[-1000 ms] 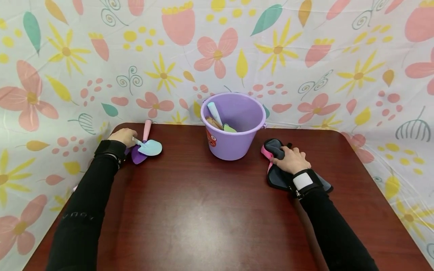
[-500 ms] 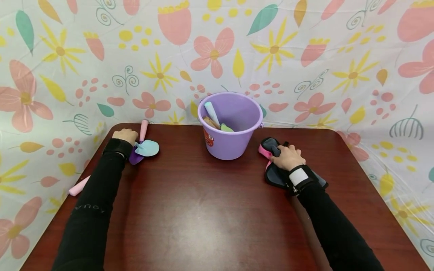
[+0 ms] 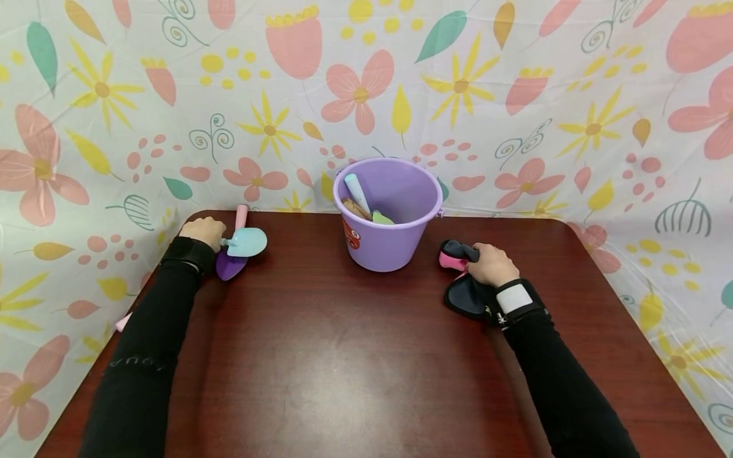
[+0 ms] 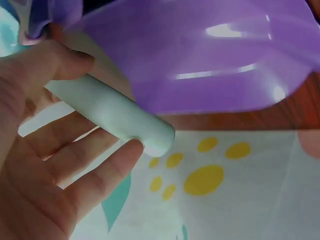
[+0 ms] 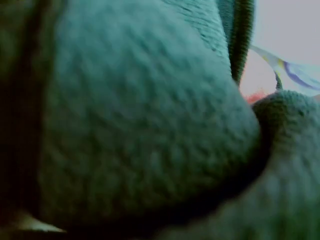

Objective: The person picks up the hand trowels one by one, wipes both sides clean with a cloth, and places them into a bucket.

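My left hand (image 3: 204, 231) is at the table's far left corner, holding a light blue toy shovel (image 3: 249, 242) by its handle. In the left wrist view the thumb and fingers are round the pale handle (image 4: 112, 112). Just under the blue blade lies a purple toy shovel (image 3: 229, 267) with a pink handle (image 3: 241, 217). On the right, my right hand (image 3: 494, 264) grips a bunched dark grey fabric piece (image 3: 466, 299) with black edging and a pink part (image 3: 452, 261). Its fuzzy surface (image 5: 145, 115) fills the right wrist view, where the fingers are hidden.
A purple bucket (image 3: 382, 248) stands at the table's back middle, with a pale blue handle (image 3: 356, 193), something brown and something green inside. A pink handle end (image 3: 122, 323) shows beside the left forearm. Flowered cloth (image 3: 366, 38) hangs behind the brown table (image 3: 343, 356).
The left hand has shifted slightly left and the blue shovel's blade has turned and risen a little. The right hand has bunched up the grey fabric, whose right end no longer shows.
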Demonstrator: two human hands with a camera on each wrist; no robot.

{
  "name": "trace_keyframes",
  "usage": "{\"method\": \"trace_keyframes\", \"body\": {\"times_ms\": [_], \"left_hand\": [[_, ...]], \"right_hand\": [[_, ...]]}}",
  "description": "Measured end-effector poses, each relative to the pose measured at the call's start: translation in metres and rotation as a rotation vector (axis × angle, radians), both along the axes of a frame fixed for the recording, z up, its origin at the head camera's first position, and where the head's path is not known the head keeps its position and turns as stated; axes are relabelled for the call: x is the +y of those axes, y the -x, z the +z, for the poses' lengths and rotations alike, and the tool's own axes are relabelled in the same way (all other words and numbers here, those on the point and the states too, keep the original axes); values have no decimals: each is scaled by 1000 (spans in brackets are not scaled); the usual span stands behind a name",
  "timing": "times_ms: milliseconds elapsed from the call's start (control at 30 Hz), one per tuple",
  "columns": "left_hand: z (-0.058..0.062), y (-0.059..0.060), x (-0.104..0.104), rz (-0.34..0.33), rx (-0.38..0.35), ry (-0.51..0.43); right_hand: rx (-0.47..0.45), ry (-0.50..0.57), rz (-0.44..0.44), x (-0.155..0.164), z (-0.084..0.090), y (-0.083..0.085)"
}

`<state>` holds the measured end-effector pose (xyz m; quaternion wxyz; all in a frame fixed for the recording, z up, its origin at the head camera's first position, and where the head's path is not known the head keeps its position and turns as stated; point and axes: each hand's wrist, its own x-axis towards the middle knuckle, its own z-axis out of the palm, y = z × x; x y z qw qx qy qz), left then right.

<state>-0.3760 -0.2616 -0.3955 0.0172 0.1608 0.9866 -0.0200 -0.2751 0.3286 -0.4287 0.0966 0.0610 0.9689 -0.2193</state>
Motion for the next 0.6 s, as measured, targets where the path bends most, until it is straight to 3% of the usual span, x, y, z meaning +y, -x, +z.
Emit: {"method": "trace_keyframes", "body": {"times_ms": [100, 233, 467, 600], "left_hand": [[3, 3, -1, -18, -2, 36], [10, 3, 2, -114, 48, 76], [19, -15, 14, -331, 228, 54], [21, -27, 24, -392, 235, 17]], "right_hand": [[52, 61, 14, 5, 2, -4], [106, 127, 40, 8, 11, -12], [162, 246, 60, 7, 37, -31], [173, 351, 104, 5, 52, -43]]}}
